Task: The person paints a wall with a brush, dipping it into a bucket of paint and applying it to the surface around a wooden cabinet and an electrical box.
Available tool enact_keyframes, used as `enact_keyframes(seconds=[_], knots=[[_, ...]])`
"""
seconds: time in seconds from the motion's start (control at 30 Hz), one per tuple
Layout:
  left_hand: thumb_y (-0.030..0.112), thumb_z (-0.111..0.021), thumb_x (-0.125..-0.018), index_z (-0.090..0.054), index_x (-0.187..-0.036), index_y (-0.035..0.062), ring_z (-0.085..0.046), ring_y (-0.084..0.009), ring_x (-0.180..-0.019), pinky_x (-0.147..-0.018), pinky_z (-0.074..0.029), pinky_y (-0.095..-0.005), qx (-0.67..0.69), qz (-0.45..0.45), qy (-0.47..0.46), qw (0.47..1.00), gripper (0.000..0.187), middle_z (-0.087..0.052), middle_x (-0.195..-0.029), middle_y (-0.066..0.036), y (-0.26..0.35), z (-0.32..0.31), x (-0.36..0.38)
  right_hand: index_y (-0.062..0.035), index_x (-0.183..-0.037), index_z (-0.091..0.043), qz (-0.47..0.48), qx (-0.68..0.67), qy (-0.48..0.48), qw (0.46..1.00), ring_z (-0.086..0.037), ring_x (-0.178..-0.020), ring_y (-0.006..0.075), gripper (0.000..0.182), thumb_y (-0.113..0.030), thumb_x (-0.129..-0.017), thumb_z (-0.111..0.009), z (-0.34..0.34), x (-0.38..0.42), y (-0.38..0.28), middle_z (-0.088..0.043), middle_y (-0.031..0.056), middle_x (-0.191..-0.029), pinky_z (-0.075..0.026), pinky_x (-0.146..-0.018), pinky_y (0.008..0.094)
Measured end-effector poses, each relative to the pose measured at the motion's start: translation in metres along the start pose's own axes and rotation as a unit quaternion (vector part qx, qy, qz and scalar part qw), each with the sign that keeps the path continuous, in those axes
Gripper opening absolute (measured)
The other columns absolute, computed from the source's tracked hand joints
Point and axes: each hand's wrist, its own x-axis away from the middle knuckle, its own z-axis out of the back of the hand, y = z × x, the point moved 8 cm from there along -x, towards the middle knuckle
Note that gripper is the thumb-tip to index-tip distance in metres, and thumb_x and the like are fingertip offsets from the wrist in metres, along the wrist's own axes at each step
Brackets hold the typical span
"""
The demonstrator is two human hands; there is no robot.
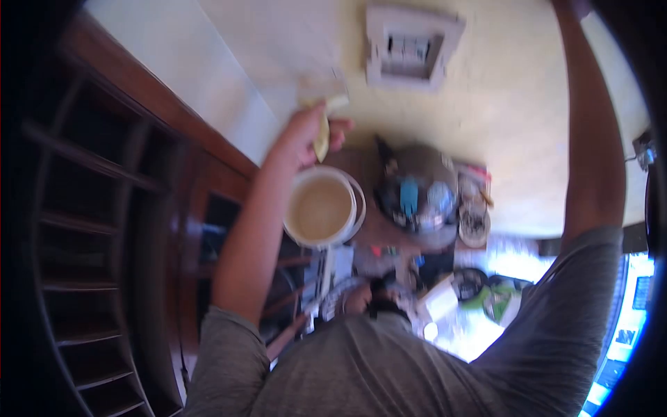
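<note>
My left hand (309, 135) is closed around a pale yellow piece (322, 137), which looks like a cloth or sponge, close to the cream wall (285, 42). Motion blur hides the exact kind. Just below that hand is a white bucket (357, 208) holding cloudy, brownish liquid (319, 206). My right arm reaches up along the wall at the right, and only a bit of my right hand (575, 5) shows at the top edge, its fingers out of sight.
A recessed wall box (368, 62) is set in the wall above. A dark rounded object (424, 167) with a blue item (408, 196) on it stands right of the bucket. Dark wooden shelving (76, 285) lines the left. Clutter, including green items (490, 302), lies lower right.
</note>
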Motion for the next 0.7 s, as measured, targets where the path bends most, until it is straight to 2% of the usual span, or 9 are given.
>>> enact_keyframes(seconds=[0.03, 0.2, 0.33, 0.43, 0.5, 0.53, 0.6, 0.63, 0.7], knots=[[0.036, -0.031, -0.109, -0.045, -0.139, 0.0077, -0.060, -0.0180, -0.053, -0.051, -0.056, -0.0327, -0.001, 0.001, 0.000, 1.000, 0.043, -0.072, -0.098, -0.019, 0.006, -0.003, 0.003, -0.0237, -0.158, -0.030, 0.048, 0.010, 0.070, 0.996, -0.015, -0.154, 0.0273, 0.056, -0.043, -0.105, -0.031, 0.002, -0.002, -0.001, -0.020, 0.0024, -0.167, -0.009, -0.124, 0.0525], [0.031, -0.032, -0.108, -0.050, -0.124, 0.0020, -0.060, -0.0157, -0.057, -0.054, -0.053, -0.0291, -0.039, -0.058, 0.003, 0.998, 0.038, -0.073, -0.103, -0.019, 0.077, -0.021, 0.031, -0.0180, -0.157, -0.032, 0.008, -0.008, 0.022, 1.000, -0.016, -0.154, 0.0294, 0.056, -0.034, -0.104, -0.038, 0.013, -0.002, -0.010, -0.022, 0.0061, -0.166, -0.010, -0.124, 0.0528], [0.026, -0.035, -0.107, -0.054, -0.107, 0.0017, -0.060, -0.0140, -0.057, -0.055, -0.053, -0.0272, -0.016, -0.176, -0.001, 0.984, 0.031, -0.073, -0.104, -0.018, 0.171, -0.047, 0.074, -0.0179, -0.157, -0.031, 0.010, -0.024, 0.028, 0.999, -0.016, -0.154, 0.0289, 0.056, -0.033, -0.103, -0.038, 0.017, -0.001, -0.011, -0.022, 0.0058, -0.166, -0.010, -0.124, 0.0528], [0.025, -0.037, -0.106, -0.055, -0.106, 0.0016, -0.060, -0.0139, -0.058, -0.053, -0.052, -0.0273, -0.043, -0.256, -0.010, 0.966, 0.029, -0.074, -0.102, -0.018, 0.242, -0.073, 0.111, -0.0177, -0.157, -0.032, 0.008, -0.018, 0.035, 0.999, -0.016, -0.154, 0.0290, 0.056, -0.033, -0.103, -0.038, 0.018, -0.003, -0.011, -0.022, 0.0057, -0.166, -0.010, -0.124, 0.0528], [0.027, -0.045, -0.106, -0.055, -0.122, 0.0024, -0.054, -0.0096, -0.052, -0.044, -0.048, -0.0224, -0.095, -0.365, -0.010, 0.926, 0.031, -0.070, -0.105, -0.015, 0.292, -0.094, 0.142, -0.0175, -0.157, -0.032, 0.007, -0.020, 0.020, 1.000, -0.016, -0.154, 0.0291, 0.057, -0.033, -0.103, -0.038, 0.018, -0.003, -0.012, -0.022, 0.0057, -0.166, -0.010, -0.124, 0.0529], [0.027, -0.045, -0.106, -0.055, -0.122, 0.0024, -0.054, -0.0096, -0.052, -0.044, -0.048, -0.0224, -0.100, -0.368, -0.011, 0.925, 0.031, -0.070, -0.105, -0.015, 0.301, -0.100, 0.151, -0.0175, -0.157, -0.032, 0.003, -0.018, 0.024, 1.000, -0.016, -0.154, 0.0291, 0.057, -0.033, -0.103, -0.038, 0.019, -0.003, -0.011, -0.022, 0.0057, -0.166, -0.010, -0.124, 0.0529], [0.031, -0.036, -0.109, -0.050, -0.123, 0.0009, -0.053, -0.0083, -0.052, -0.042, -0.046, -0.0237, -0.090, -0.451, 0.005, 0.888, 0.036, -0.062, -0.079, -0.008, 0.322, -0.107, 0.175, -0.0174, -0.158, -0.031, 0.006, -0.027, 0.013, 1.000, -0.015, -0.154, 0.0294, 0.057, -0.033, -0.103, -0.039, 0.018, -0.003, -0.011, -0.021, 0.0056, -0.167, -0.009, -0.124, 0.0529], [0.031, -0.036, -0.109, -0.050, -0.123, 0.0009, -0.053, -0.0083, -0.052, -0.042, -0.046, -0.0237, -0.095, -0.454, 0.001, 0.886, 0.036, -0.062, -0.079, -0.008, 0.322, -0.105, 0.169, -0.0174, -0.158, -0.031, 0.003, -0.024, 0.018, 1.000, -0.015, -0.154, 0.0294, 0.057, -0.033, -0.103, -0.039, 0.020, -0.004, -0.010, -0.021, 0.0056, -0.167, -0.009, -0.124, 0.0529], [0.033, -0.041, -0.107, -0.053, -0.118, 0.0026, -0.056, -0.0138, -0.053, -0.048, -0.049, -0.0271, -0.149, -0.379, -0.004, 0.913, 0.034, -0.073, -0.099, -0.016, 0.300, -0.088, 0.128, -0.0171, -0.158, -0.030, 0.006, -0.035, 0.009, 0.999, -0.014, -0.154, 0.0294, 0.058, -0.033, -0.103, -0.039, 0.020, -0.004, -0.012, -0.020, 0.0054, -0.167, -0.009, -0.124, 0.0528]])
